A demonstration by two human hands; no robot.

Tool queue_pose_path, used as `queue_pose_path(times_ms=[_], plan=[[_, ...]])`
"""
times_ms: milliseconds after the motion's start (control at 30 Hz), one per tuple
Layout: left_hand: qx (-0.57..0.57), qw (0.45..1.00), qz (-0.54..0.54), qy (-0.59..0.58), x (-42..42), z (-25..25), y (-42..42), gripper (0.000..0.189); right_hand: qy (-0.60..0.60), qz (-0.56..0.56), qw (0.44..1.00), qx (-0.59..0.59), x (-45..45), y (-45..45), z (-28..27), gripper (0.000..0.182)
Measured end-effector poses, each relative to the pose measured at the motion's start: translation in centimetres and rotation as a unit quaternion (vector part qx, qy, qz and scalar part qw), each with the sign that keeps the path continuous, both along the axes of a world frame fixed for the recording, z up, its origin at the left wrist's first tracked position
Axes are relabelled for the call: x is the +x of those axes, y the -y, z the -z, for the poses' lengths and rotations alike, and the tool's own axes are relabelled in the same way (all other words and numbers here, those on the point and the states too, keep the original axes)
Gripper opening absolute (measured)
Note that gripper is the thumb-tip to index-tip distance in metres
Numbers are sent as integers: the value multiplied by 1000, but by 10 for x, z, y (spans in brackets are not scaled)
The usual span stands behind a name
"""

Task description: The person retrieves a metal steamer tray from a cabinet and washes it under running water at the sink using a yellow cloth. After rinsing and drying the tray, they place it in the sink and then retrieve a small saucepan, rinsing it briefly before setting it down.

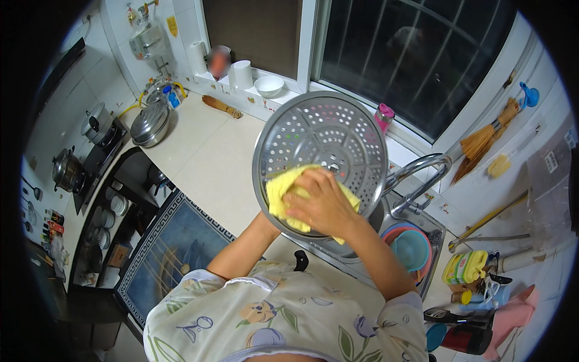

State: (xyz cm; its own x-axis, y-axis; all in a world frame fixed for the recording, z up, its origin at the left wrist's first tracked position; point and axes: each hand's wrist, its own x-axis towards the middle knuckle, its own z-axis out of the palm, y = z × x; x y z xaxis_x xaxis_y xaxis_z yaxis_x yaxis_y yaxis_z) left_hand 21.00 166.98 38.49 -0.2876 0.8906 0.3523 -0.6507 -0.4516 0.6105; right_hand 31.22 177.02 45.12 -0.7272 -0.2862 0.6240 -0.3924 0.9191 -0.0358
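Observation:
A round perforated metal steamer tray is held up in front of me, over the worktop and the near side of the sink. My right hand presses a yellow cloth against the lower part of its surface, the cloth bunched under my fingers. My left forearm reaches up beneath the tray's lower left rim; only the wrist of my left hand shows, and its fingers are hidden behind the tray.
A chrome faucet arches over the steel sink, which has stacked plastic basins at its right. A lidded steel pan and a small straw brush lie on the left worktop. A pink-lidded bottle stands on the windowsill.

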Motion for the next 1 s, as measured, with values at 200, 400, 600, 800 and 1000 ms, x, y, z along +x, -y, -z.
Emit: queue_pose_path(times_ms=[200, 400, 600, 800, 1000], plan=[[16, 992, -126, 26, 11, -35, -11, 41, -98, 139, 985, -37, -30, -11, -30, 29], [34, 972, -39, 227, -8, -55, 7, 61, -76, 129, 985, -85, -29, 4, -25, 29], [54, 972, 9, 228, -16, -34, 25, 68, 40, -26, 996, -71, -19, 12, 1, 36], [7, 968, -8, 251, -7, -36, 20, 62, 45, -54, 995, -67, -24, 7, -2, 36], [-7, 969, -102, 225, -6, -44, 17, 58, -26, 36, 998, -41, -39, 4, -13, 33]])
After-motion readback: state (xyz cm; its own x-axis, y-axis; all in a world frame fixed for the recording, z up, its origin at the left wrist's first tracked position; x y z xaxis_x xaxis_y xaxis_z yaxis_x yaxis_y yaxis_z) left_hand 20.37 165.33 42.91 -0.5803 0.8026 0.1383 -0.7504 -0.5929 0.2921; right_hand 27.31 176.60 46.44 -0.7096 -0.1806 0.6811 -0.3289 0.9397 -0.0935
